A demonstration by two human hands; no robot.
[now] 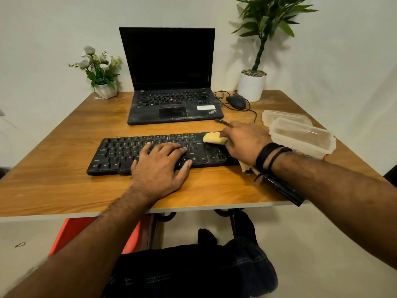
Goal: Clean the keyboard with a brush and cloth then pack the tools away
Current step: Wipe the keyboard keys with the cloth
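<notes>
Left hand on keyboard; plastic container beyond.

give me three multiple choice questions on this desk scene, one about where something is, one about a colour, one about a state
1. Where is the mouse?
A. right of the laptop
B. on the keyboard
C. left of the flowers

2. What colour is the cloth?
A. blue
B. yellow
C. red

3. What state is the laptop screen in?
A. lit, showing text
B. folded shut
C. open and dark

Answers:
1 A, it lies between the laptop and the white plant pot.
2 B, yellow cloth shows under the right hand on the keyboard.
3 C, the lid stands up and the screen is black.
</notes>
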